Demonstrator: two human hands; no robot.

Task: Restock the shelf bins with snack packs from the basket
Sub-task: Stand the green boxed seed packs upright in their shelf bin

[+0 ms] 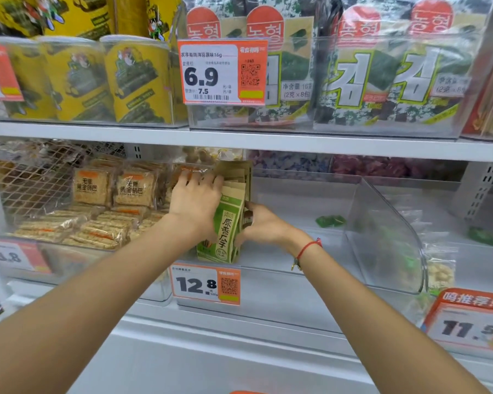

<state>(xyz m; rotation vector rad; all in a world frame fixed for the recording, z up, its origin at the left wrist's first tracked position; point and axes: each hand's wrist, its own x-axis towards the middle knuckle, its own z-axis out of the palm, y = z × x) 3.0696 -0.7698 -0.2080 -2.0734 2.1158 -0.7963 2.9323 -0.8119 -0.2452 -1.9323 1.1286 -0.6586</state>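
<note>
Several green and brown snack packs [225, 231] stand upright in a row at the left end of a clear plastic shelf bin [310, 260] on the lower shelf. My left hand [194, 200] lies over the left side and top of the row, its fingers spread across the packs. My right hand [261, 223] grips the packs from the right, thumb on the front pack. The two hands squeeze the row between them. The basket is out of sight.
A bin of rice-cracker packs [111, 206] sits to the left. A curved clear divider [387, 237] bounds the bin on the right, with loose green packs [330, 221] behind. Price tags [207, 284] hang on the bin fronts. Seaweed packs [353, 69] fill the upper shelf.
</note>
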